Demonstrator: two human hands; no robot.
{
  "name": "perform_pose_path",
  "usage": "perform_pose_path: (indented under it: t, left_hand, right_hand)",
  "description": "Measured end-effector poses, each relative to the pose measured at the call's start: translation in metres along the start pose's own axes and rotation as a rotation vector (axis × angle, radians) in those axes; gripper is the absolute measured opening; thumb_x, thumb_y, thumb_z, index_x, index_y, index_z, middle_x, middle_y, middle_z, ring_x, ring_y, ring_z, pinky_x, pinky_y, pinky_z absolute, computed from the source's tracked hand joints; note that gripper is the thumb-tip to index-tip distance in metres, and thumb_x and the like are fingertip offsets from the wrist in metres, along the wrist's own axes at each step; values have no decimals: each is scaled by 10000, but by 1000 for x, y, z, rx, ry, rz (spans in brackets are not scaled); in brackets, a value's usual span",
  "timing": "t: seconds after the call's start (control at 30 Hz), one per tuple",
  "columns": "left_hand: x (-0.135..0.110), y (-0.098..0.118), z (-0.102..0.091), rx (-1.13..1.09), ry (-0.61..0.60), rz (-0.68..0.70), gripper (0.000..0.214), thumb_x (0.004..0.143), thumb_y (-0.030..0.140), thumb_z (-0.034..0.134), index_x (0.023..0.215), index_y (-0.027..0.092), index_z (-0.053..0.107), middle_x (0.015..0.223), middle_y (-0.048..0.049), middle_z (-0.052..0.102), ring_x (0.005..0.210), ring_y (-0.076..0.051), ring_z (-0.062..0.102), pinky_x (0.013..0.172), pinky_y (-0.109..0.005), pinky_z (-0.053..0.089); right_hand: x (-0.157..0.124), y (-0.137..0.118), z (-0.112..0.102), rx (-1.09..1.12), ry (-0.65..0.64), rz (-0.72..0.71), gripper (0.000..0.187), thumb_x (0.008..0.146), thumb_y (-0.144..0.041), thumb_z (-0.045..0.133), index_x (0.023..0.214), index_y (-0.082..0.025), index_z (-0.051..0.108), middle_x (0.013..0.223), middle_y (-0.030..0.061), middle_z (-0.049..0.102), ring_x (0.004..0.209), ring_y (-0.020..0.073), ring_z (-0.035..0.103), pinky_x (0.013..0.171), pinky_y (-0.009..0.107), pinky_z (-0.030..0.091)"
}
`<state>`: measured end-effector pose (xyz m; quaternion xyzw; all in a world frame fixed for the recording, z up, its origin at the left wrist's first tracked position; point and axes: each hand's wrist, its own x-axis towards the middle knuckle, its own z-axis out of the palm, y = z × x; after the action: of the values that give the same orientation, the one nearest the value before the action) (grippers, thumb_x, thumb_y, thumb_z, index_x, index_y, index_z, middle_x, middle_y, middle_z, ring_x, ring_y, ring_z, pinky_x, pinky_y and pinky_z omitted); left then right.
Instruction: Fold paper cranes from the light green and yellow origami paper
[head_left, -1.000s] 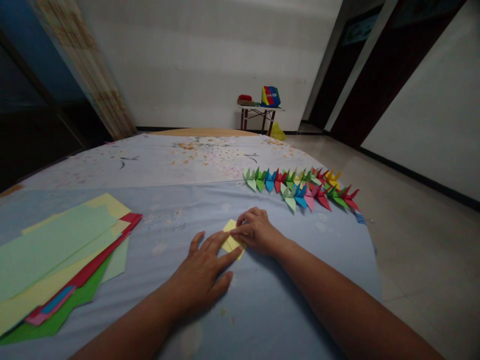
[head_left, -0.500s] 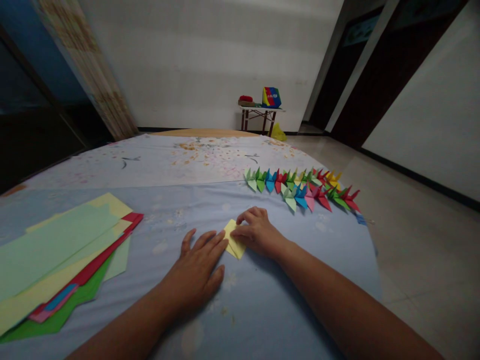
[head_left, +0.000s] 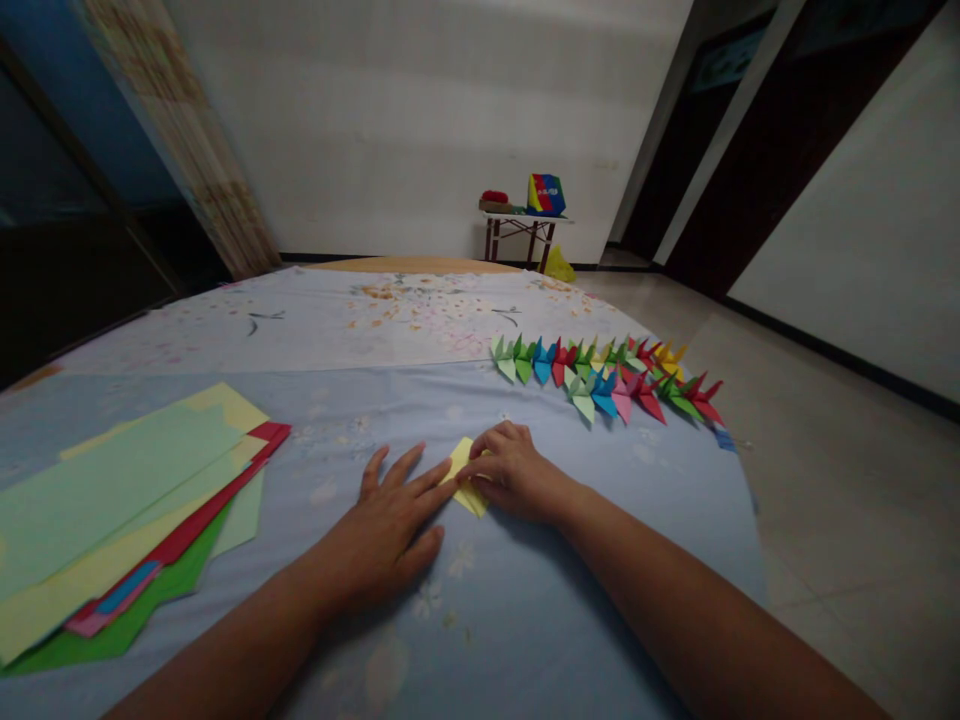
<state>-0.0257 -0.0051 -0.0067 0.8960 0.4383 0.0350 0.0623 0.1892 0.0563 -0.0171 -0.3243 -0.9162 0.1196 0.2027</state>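
A small folded piece of yellow paper (head_left: 470,499) lies on the tablecloth in front of me, partly covered by my fingers. My left hand (head_left: 386,530) is open and low over the cloth, its fingers spread, with the index fingertip on the paper's left side. From the right, my right hand (head_left: 516,472) has thumb and fingers pinched together at the paper's upper right part. The exact fold under the fingertips is hidden.
At the left lies a loose stack of coloured paper sheets (head_left: 127,490). Rows of folded paper cranes (head_left: 604,390) in several colours stand at the right near the table edge. A floral cloth (head_left: 315,310) covers the far side. Beyond stands a small table (head_left: 517,220) against the wall.
My right thumb and fingers have shifted slightly left across the yellow paper. My left fingers have spread wider, the index finger staying on the paper while the middle finger moved away.
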Motion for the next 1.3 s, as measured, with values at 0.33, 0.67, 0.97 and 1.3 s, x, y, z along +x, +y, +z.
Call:
perform_pose_path:
  t: [0.33, 0.67, 0.97, 1.3]
  left_hand:
    - [-2, 1, -2, -3, -34, 60, 539, 835, 277, 461, 1343, 392, 323, 1489, -8, 211, 1358, -349, 49, 1021, -652, 62]
    - [-4, 0, -5, -54, -50, 95, 542, 796, 244, 513, 1306, 386, 398, 1503, -7, 114, 1350, -360, 7, 1028, -647, 54]
    - [-3, 0, 1, -57, 10, 75, 513, 793, 206, 503, 1269, 391, 451, 1490, -9, 192, 1355, -347, 60, 1033, -643, 68]
    - [5, 6, -3, -112, 124, 5, 313, 893, 266, 374, 1119, 304, 586, 1356, -37, 462, 1340, -279, 213, 1049, -606, 51]
  right_hand:
    - [0, 3, 3, 37, -7, 24, 157, 828, -266, 583, 943, -296, 685, 984, 38, 583, 967, 196, 413, 848, 375, 260]
    - [-3, -1, -5, 37, 3, -66, 160, 773, -227, 642, 900, -310, 694, 978, 29, 586, 975, 195, 434, 843, 370, 265]
    - [-5, 8, -8, 39, 116, 159, 245, 798, -294, 609, 1037, -251, 641, 979, 60, 573, 947, 198, 443, 809, 351, 297]
    - [-2, 10, -3, 50, 50, 370, 237, 696, -321, 676, 868, -188, 584, 874, 29, 559, 889, 192, 442, 773, 328, 313]
